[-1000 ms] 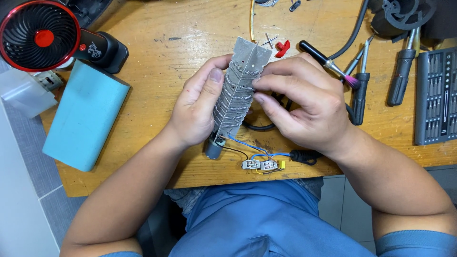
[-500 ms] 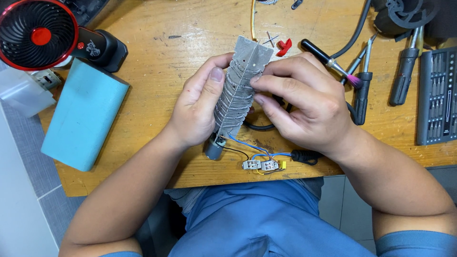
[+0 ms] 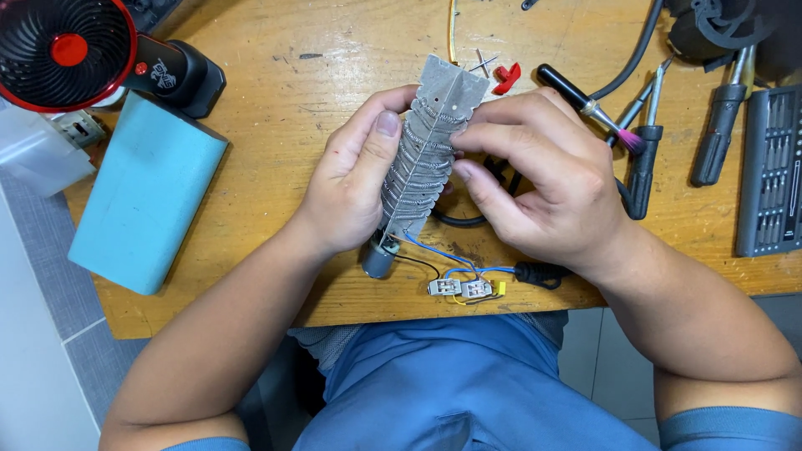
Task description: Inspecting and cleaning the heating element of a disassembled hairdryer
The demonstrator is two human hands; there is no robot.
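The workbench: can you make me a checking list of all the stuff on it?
Surface: wooden table, scuffed.
Job's things: grey heater coil held upright, small motor at its bottom end.
Clutter: red fan, blue box, brush, screwdrivers, bit case, red clip.
Grippers: left hand and right hand both grip the coil.
Cables: blue and black wires to two switches; black cord.
Surroundings: grey floor tiles, blue shirt.
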